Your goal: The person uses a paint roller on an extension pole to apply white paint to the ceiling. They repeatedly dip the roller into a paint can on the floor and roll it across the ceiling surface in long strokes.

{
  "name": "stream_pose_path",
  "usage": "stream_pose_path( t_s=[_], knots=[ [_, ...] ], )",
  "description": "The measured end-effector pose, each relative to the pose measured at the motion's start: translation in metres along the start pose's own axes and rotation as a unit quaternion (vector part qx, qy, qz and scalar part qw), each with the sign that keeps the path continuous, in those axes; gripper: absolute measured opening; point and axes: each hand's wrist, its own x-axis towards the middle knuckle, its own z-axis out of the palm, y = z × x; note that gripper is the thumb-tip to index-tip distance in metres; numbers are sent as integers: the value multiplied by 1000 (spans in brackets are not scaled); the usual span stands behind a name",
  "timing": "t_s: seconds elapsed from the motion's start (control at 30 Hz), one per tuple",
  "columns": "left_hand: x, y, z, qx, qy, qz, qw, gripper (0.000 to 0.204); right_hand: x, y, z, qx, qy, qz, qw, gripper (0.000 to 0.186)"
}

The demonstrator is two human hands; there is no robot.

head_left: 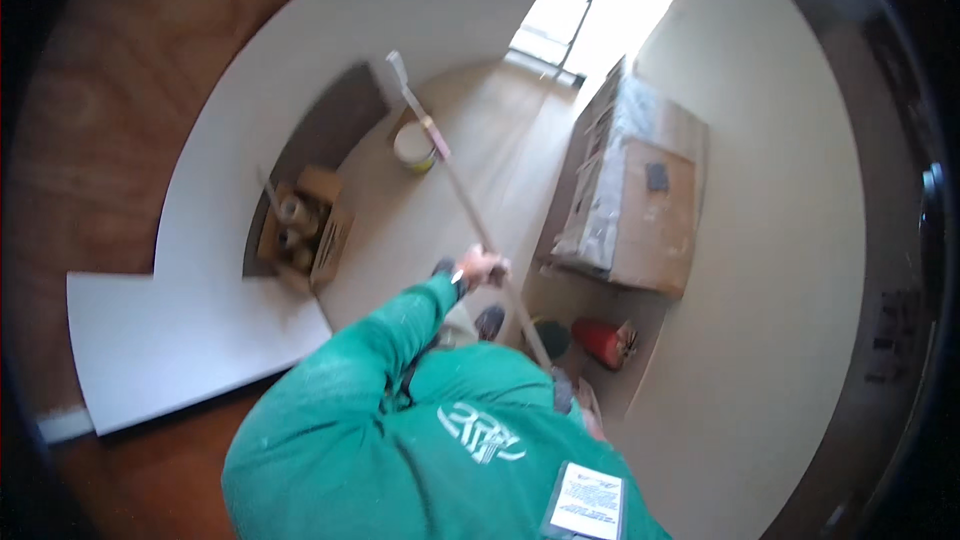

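A long wooden-coloured pole (465,198) runs slantwise from the upper left down toward my body. Its far end carries a slim white piece (398,70), whose kind I cannot make out, above a pinkish band. My left hand (482,268) is closed around the middle of the pole. Close to the pole's lower end, my right hand (588,405) shows only in part at my side, its fingers hidden. Beyond the left hand, a white bucket (414,146) stands on the floor behind the pole.
An open cardboard box (330,235) holding several rolls stands at left by a low white panel (190,350). At right, a large cardboard-covered block (650,200) has a small dark pad (657,177) on it. A red object (598,342) lies nearby. A bright opening is at the back.
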Motion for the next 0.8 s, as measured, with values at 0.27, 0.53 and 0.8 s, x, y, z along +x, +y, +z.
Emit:
stream_pose_path(
  t_s=[0.27, 0.53, 0.8],
  knots=[
    [-66, 77, 8, 90, -107, 66, 988, 22, 10, -62, 4, 62, -71, -39, 995, 26],
    [-128, 179, 15, 115, -120, 248, 954, 19, 71, -156, 2, 47, 13, -142, 989, 24],
    [-206, 315, 22, 144, -158, 466, 858, 24, 87, -330, -37, 42, 102, -331, 937, 25]
  ],
)
